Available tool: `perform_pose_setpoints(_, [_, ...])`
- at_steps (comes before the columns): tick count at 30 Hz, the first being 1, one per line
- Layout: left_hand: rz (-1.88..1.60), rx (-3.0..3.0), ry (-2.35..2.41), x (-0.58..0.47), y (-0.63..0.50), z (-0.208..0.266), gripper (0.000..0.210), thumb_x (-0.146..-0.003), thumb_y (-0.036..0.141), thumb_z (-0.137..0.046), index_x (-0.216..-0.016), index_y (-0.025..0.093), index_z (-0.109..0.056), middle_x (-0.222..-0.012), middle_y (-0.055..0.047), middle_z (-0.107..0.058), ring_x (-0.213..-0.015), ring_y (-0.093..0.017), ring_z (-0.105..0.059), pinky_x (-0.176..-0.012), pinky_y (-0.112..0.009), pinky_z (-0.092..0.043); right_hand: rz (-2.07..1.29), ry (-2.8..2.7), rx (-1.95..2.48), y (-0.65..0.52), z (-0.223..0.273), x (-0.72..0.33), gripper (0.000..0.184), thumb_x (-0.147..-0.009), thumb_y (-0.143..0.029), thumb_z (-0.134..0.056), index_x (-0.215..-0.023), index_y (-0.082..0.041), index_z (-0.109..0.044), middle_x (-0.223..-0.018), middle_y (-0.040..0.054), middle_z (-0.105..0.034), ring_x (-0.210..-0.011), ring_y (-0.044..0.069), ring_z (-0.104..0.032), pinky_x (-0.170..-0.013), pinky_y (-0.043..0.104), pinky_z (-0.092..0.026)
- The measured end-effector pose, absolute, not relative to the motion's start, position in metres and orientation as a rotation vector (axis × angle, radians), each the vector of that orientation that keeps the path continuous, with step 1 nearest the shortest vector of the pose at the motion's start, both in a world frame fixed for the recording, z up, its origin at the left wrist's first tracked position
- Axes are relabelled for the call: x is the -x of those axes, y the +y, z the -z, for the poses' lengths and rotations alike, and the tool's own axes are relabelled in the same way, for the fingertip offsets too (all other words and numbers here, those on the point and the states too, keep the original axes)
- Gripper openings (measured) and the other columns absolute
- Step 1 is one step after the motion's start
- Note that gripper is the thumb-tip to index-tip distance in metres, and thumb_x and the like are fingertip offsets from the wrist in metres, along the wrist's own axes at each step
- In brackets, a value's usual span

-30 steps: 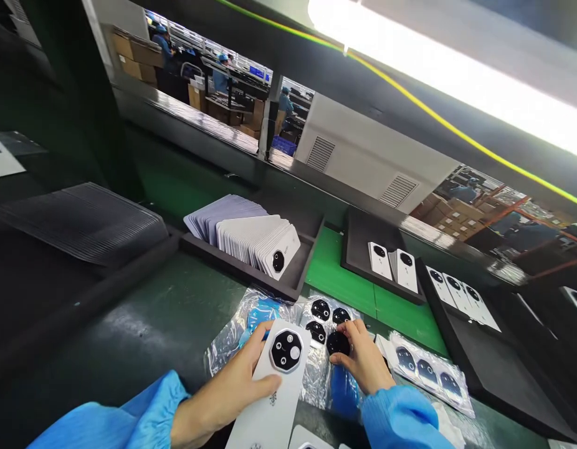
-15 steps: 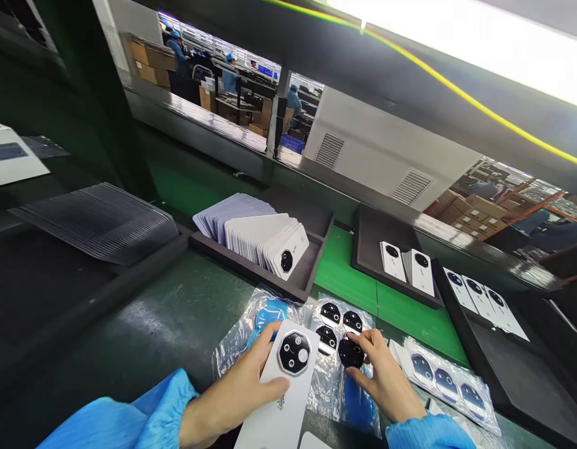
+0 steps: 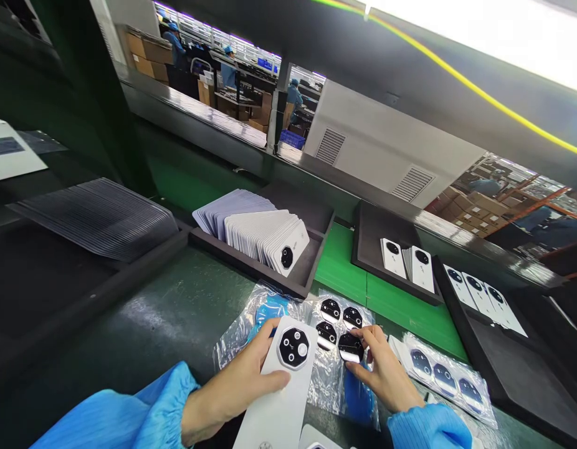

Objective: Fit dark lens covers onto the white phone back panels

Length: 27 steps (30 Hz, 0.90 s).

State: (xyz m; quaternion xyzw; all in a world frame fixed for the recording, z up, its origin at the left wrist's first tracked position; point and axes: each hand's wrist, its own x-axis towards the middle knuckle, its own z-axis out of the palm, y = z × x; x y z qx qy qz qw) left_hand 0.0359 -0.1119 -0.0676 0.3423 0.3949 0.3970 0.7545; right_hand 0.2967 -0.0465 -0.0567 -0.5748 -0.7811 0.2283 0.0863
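My left hand [image 3: 237, 383] is closed around a white phone back cover [image 3: 279, 405], its thumb lying across the front below the black octagonal camera section [image 3: 293, 348]. Thumb and fingers of my right hand [image 3: 386, 371] pinch the edge of a round black camera lens cover [image 3: 350, 344]. Whether that disc is lifted off the plastic beneath it, I cannot tell. Three similar lens covers [image 3: 330, 310] lie beside it on a clear plastic bag [image 3: 326, 383]. Blue film [image 3: 358, 396] shows under the bag's lower right part. Another white cover [image 3: 316, 438] shows partly at the bottom edge.
A black tray [image 3: 311, 284] holds fanned white covers [image 3: 258, 234]. More trays [image 3: 370, 262] with covers stand to the right. Bagged lens covers [image 3: 443, 378] lie right of my hand. Grey sheets [image 3: 106, 215] are stacked at left. People work beyond the bench.
The lens cover in my right hand has tilted slightly, and a bright reflection now shows on its lower part. More of the white cover at the bottom edge is visible.
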Motion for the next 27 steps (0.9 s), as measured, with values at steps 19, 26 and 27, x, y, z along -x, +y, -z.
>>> perform_pose_setpoints(19, [-0.853, -0.704, 0.862, -0.0350, -0.1107, 0.0699, 0.068, -0.066, 0.016, -0.065, -0.127, 0.023, -0.036, -0.095, 0.000, -0.066, -0.075, -0.015, -0.062, -0.065, -0.024, -0.047, -0.668, -2.332, 1.751, -0.0484, 0.0534, -0.2967, 0.037, -0.074, -0.024, -0.056, -0.110, -0.029, -0.056, -0.096, 0.0023, -0.052, -0.079, 0.020, -0.054, -0.073, 0.037, -0.050])
perform_pose_setpoints(26, [-0.857, -0.722, 0.868, -0.0351, -0.1109, 0.0689, 0.065, -0.066, 0.016, -0.063, -0.125, 0.023, -0.036, -0.096, 0.000, -0.065, -0.077, -0.016, -0.062, -0.066, -0.023, -0.046, -0.635, -2.290, 1.741, -0.0506, 0.0548, -0.2950, 0.036, -0.072, -0.024, -0.057, -0.109, -0.028, -0.058, -0.091, 0.0007, -0.050, -0.072, 0.018, -0.051, -0.073, 0.034, -0.047])
perform_pose_setpoints(27, [-0.861, -0.724, 0.867, -0.0351, -0.1110, 0.0683, 0.065, -0.066, 0.017, -0.063, -0.125, 0.023, -0.036, -0.096, 0.000, -0.065, -0.079, -0.016, -0.062, -0.067, -0.024, -0.046, -0.643, -2.282, 1.738, -0.0509, 0.0551, -0.2946, 0.036, -0.072, -0.025, -0.056, -0.108, -0.027, -0.058, -0.091, 0.0010, -0.050, -0.073, 0.018, -0.051, -0.073, 0.034, -0.047])
